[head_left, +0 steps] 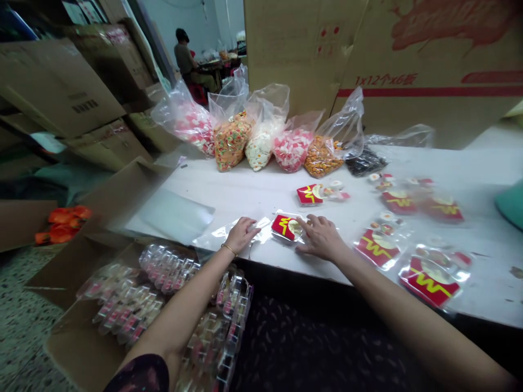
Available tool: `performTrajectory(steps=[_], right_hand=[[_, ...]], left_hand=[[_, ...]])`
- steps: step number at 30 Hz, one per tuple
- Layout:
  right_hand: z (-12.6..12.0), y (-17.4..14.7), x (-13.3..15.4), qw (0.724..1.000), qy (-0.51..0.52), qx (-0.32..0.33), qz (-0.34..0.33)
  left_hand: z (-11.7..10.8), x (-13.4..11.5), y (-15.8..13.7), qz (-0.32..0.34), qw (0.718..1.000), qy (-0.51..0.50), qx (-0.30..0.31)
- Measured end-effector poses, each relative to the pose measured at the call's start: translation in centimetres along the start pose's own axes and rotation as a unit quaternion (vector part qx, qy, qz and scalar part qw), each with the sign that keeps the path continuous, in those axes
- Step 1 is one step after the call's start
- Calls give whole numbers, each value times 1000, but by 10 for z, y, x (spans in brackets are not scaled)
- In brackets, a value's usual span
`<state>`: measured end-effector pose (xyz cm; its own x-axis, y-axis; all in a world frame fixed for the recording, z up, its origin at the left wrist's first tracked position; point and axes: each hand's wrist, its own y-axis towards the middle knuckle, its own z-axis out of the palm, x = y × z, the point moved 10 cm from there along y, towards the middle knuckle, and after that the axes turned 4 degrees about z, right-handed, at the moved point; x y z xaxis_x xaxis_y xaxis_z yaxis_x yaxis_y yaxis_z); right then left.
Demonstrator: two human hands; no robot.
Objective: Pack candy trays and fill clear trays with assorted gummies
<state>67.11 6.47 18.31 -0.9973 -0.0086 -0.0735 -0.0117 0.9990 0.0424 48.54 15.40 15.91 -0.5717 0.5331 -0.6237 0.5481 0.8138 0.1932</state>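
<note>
A red card packet with a yellow zigzag mark (285, 227) lies on the white table in front of me, in or on shiny clear film. My left hand (242, 235), with a bracelet at its wrist, pinches a clear plastic bag (214, 233) at the packet's left. From the other side my right hand (321, 238) touches the packet's right end, its fingers spread and the thumb apart on the table. Just behind lies a similar red packet (309, 194) with small coloured pieces at its right end. Several more, such as this packet (432, 280), lie at the right.
Bags of small pieces, including an orange one (231, 144) and a pink-and-white one (291, 148), line the table's back. Clear sleeves (175, 215) lie left. An open carton (73, 343) below holds packed clear packages (171, 267). A large carton (294, 60) stands behind; a person (188, 60) sits farther off.
</note>
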Motion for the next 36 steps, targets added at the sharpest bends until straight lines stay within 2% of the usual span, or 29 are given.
performTrajectory(steps=[2,5,8,11,17,24,26,30,36], right_hand=[[-2,1,-9,1000,-8,-3,11],[-5,2,-23,999,-10,-9,32],[-7,2,-28,999,-3,-13,38],[-9,4,-27,999,2,-19,37],[-14,12,-25,997,-9,-40,57],[-11,11,-26,998,-10,-34,52],[-9,10,-27,998,-7,-30,51],[-9,9,-23,998,-4,-33,50],[-6,-1,4,999,18,-31,5]], left_hand=[[5,-5,-2,23,998,57,29],[6,-3,0,0,994,112,14],[4,2,7,-46,992,110,-30],[6,5,11,-64,993,88,-56],[9,-1,5,-4,997,36,-65],[13,-6,6,-16,994,103,-34],[12,-6,5,-19,995,81,-46],[6,-5,-1,-14,994,-32,-102],[-1,3,-7,-57,975,-126,-173]])
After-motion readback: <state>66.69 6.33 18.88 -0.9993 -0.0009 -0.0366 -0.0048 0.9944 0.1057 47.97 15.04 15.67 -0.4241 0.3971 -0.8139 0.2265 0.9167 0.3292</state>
